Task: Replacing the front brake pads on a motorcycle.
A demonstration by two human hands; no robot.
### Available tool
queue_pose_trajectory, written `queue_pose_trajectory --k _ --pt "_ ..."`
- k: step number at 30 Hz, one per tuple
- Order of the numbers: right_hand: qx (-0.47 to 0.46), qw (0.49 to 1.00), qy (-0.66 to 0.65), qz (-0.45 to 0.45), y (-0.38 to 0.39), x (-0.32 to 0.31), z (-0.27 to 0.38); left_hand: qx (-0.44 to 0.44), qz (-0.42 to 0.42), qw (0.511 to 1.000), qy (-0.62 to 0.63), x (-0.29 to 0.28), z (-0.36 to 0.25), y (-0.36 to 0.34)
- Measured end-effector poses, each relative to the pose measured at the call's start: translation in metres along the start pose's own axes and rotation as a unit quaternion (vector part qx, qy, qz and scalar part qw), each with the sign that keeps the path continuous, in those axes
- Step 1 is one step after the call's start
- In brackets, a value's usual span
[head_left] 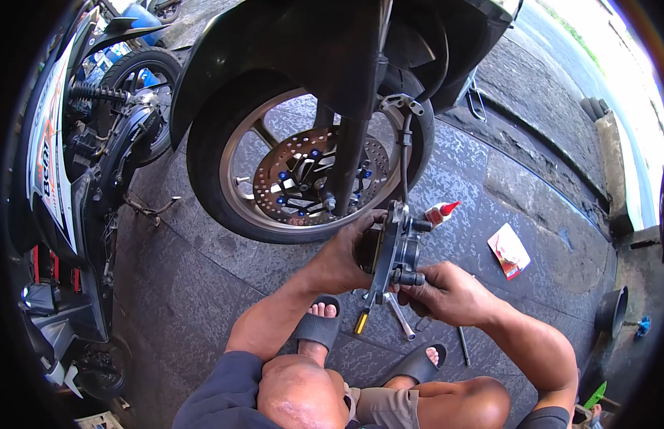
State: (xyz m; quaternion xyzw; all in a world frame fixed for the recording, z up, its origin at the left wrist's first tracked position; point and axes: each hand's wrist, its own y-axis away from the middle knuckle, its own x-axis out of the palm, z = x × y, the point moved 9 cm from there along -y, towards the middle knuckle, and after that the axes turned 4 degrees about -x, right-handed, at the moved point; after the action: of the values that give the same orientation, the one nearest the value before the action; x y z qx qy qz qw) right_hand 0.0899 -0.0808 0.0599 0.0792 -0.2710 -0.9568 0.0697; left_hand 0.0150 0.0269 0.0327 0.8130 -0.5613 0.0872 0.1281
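A dark metal brake caliper is held up in front of the motorcycle's front wheel. My left hand wraps round its left side, fingers closed. At its lower right end, my right hand pinches by a rubber-booted pin; the fingertips are partly hidden. A brake hose runs from the caliper up to the fork leg. Behind the fork, the perforated brake disc with blue bolts sits on the wheel, apart from the caliper.
Below the caliper lie a yellow-handled tool, a wrench and a thin rod. A red-capped bottle and a red-and-white blister pack rest on the floor to the right. Another motorcycle stands at left.
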Motion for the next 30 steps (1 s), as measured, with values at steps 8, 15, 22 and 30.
queue_pose_trajectory --k 8,15,22,30 --pt "-0.237 0.892 0.367 -0.121 0.014 -0.003 0.035 -0.033 0.024 0.999 0.002 0.004 -0.003 0.0" --pt "-0.03 0.999 0.009 -0.042 0.005 -0.007 -0.006 -0.036 0.02 0.998 -0.037 0.002 -0.002 0.001" --pt "-0.26 0.885 0.363 -0.132 0.014 -0.006 0.037 -0.029 0.015 0.998 -0.054 0.0 -0.002 -0.002" --pt "-0.162 0.965 0.194 -0.065 0.009 -0.01 0.017 -0.064 0.021 0.997 -0.025 -0.002 0.003 -0.002"
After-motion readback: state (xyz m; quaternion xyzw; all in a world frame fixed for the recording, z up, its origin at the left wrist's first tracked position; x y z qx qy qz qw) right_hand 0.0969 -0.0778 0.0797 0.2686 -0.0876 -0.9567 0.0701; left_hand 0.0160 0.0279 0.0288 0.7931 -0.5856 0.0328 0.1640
